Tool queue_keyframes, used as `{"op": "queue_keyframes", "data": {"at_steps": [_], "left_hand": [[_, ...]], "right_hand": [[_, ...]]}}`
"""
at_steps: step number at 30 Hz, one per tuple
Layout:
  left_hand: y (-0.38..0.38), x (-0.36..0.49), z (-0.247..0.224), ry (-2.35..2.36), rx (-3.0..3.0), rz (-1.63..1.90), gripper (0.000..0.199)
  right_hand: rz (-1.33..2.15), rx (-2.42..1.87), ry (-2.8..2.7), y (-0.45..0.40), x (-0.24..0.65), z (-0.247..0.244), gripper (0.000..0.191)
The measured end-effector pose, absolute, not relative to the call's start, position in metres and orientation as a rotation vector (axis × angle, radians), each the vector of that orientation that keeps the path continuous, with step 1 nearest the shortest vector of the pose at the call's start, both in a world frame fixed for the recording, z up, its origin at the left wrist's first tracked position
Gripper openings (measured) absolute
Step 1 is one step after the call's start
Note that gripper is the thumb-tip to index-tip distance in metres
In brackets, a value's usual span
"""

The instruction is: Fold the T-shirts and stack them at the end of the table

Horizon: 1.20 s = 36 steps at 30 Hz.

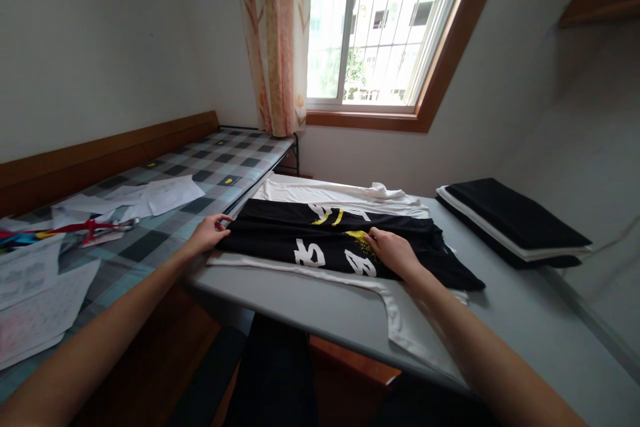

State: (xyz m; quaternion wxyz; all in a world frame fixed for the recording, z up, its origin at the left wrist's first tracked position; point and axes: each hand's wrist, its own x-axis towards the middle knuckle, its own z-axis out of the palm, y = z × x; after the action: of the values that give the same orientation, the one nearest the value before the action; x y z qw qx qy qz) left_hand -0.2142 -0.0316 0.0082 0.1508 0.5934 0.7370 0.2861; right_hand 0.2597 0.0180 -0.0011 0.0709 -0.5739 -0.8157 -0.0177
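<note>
A black T-shirt (273, 240) with white and yellow lettering lies partly folded lengthwise on the grey table. Beneath it a white garment (320, 190) is spread, its cloth showing along the far side and as a strip along the near side. My left hand (206, 235) is closed on the black shirt's left end, thumb and fingers pinching the edge. Toward the shirt's right part, my right hand (393, 250) grips the cloth beside a yellow patch, its fingertips partly hidden by the hand itself.
Folded black and white clothes (515, 213) are stacked on the table (540, 327) at the right, by the wall. On the left, a checked bed (220, 167) carries loose papers (173, 195) and red straps (93, 230). A curtain (277, 40) hangs beside the barred window.
</note>
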Motion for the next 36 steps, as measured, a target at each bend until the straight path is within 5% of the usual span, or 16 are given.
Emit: {"op": "queue_keyframes", "data": {"at_steps": [9, 19, 26, 31, 36], "left_hand": [[-0.039, -0.174, 0.015, 2.397, 2.14, 0.498, 0.031], [0.007, -0.019, 0.013, 1.558, 2.511, 0.539, 0.025], [0.012, 0.1, -0.007, 0.834, 2.917, 0.554, 0.048], [0.013, 0.127, -0.021, 0.781, 2.879, 0.43, 0.063], [0.024, 0.1, -0.012, 0.829, 2.84, 0.667, 0.048]], "right_hand": [[0.071, -1.66, -2.377, 0.012, 0.288, 0.003, 0.035], [0.152, -1.88, -2.165, 0.014, 0.348, -0.002, 0.041], [0.031, -2.071, -2.085, 0.014, 0.383, -0.002, 0.051], [0.035, -2.145, -2.04, 0.015, 0.393, -0.004, 0.044], [-0.09, -2.169, -1.986, 0.013, 0.392, -0.007, 0.029]]}}
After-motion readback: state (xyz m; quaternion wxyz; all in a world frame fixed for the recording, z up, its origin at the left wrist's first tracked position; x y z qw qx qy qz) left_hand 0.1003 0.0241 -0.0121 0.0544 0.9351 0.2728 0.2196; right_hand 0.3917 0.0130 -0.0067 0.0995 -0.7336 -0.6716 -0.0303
